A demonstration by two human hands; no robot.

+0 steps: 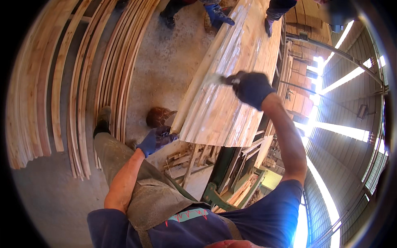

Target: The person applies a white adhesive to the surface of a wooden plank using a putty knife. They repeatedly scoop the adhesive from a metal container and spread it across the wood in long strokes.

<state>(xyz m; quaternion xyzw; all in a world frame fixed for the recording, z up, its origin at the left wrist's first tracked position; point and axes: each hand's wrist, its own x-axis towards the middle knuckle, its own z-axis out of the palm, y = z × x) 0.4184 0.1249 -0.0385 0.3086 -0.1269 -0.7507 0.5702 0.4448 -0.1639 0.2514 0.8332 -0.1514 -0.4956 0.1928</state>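
My right hand [250, 89], in a dark glove, is closed round the dark handle of a brush [226, 79]. The brush's pale head is smeared by motion above a row of long wooden boards [231, 103] lying side by side. Wet, shiny streaks run along these boards, mostly on their left half. At the near left corner my left hand [155, 141], in a blue glove, is closed at the end of the outermost wooden board [184, 113]. Its fingertips are partly hidden there.
Long wooden strips [120, 62] lie in rows on the left. A reddish-brown round container [159, 117] stands on the floor beside the boards. At the far end are another person's blue-gloved hand [218, 15] and a second gloved hand [269, 27]. A green metal frame [219, 198] stands near me.
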